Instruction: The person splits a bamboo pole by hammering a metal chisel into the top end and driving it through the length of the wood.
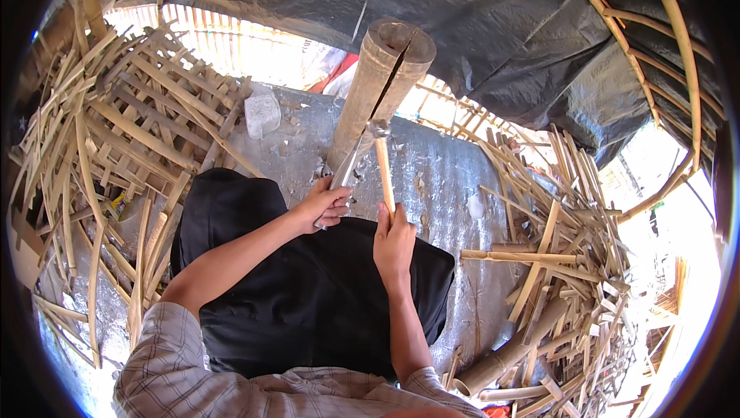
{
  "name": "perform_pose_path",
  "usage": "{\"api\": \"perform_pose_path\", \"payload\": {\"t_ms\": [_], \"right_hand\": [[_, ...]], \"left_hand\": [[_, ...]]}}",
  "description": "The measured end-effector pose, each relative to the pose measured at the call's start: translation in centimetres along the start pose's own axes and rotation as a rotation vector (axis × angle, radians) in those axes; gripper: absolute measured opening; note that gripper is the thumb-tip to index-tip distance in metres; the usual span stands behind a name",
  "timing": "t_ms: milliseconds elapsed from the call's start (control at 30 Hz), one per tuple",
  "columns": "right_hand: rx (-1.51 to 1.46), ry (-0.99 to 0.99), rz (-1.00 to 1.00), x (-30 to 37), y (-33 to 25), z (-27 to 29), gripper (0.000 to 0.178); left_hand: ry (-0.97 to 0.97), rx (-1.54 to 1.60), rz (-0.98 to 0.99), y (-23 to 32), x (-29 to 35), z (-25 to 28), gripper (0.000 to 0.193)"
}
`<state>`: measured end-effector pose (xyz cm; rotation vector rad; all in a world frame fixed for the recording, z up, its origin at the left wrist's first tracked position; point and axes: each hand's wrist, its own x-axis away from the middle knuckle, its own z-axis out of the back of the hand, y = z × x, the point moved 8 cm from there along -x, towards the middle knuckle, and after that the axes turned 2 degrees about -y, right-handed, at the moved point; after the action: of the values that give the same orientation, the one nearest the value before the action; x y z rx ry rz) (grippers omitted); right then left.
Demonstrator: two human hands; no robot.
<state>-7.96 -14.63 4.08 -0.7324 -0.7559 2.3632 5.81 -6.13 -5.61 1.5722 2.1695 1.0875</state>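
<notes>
A thick bamboo pole [356, 98], split lengthwise by a dark crack, stands in front of me, leaning slightly to the right. My left hand [327, 203] is closed around a long metal blade [348, 165], which looks like a knife or chisel; its upper end is at the lower part of the pole, near the crack. In my right hand [394, 242] is a hammer with a pale wooden handle [385, 171]. The hammer's metal head [378, 128] overlaps the pole's lower right side, beside the blade; whether they touch I cannot tell.
Black cloth [301, 294] covers my lap. Bamboo strips [146, 117] are heaped at the left, with another pile of split pieces [578, 279] at the right. A whitish block [263, 115] lies on the grey sheet [455, 179]. Dark plastic sheeting [493, 25] hangs behind.
</notes>
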Motion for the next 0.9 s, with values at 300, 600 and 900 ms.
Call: {"api": "perform_pose_path", "payload": {"t_ms": [300, 600, 900], "right_hand": [[0.044, -0.049, -0.021, -0.7, 0.8, -0.6, 0.038], [0.042, -0.106, 0.005, -0.9, 1.5, -2.8, 0.038], [-0.095, -0.01, -0.065, -1.4, -0.5, -0.6, 0.039]], "left_hand": [[0.024, 0.003, -0.019, 0.9, 0.0, 0.7, 0.018], [-0.029, 0.111, -0.068, 1.1, -0.8, 1.7, 0.011], [-0.012, 0.069, -0.036, 0.6, -0.7, 1.1, 0.014]]}}
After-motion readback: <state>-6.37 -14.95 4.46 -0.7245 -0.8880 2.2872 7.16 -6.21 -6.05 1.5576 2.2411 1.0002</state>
